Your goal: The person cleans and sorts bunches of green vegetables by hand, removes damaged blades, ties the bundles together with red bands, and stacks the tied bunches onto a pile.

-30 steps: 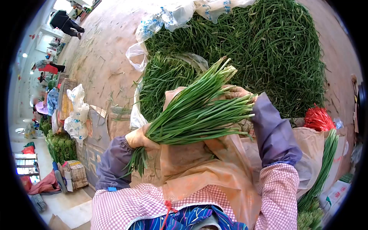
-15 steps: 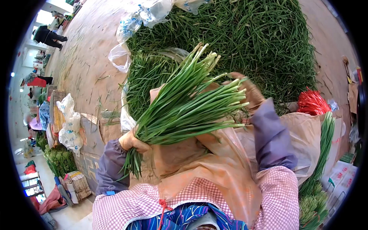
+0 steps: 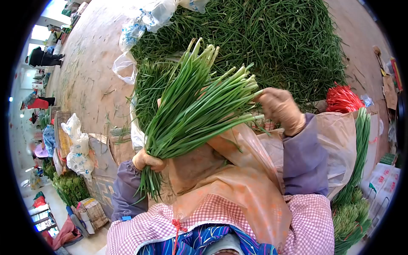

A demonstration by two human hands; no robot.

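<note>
Head view, clock positions read from the centre of the frame. Item 1: the bunch of green stalks (image 3: 191, 114) is held up off the heaps, near the centre, with its pale cut ends fanned out between 12 and 2 o'clock and its leafy tips hanging down toward 7 o'clock. The fan parts into 2 main lobes. Item 2: the left hand (image 3: 148, 161), at 8 o'clock, is wrapped tightly around the leafy end. Item 3: the right hand (image 3: 281, 108), just above 3 o'clock, has its fingers drawn together beside the cut ends; whether a stalk is pinched between them cannot be told.

Surroundings: the large heap of loose greens (image 3: 276, 46) spreads at 1 o'clock, with a smaller pile (image 3: 148, 83) at 10 o'clock and white plastic sheeting (image 3: 157, 17) at 11. A bundle of red strands (image 3: 342, 100) lies between 2 and 3 o'clock. A second sheaf of stalks (image 3: 360, 144) rests along 3 o'clock. A tan plastic apron (image 3: 229, 187) covers the lap at 6 o'clock. Knotted plastic bags (image 3: 78, 144) sit at 9 o'clock. 1 other person (image 3: 42, 57) is well apart, at 10 o'clock.
</note>
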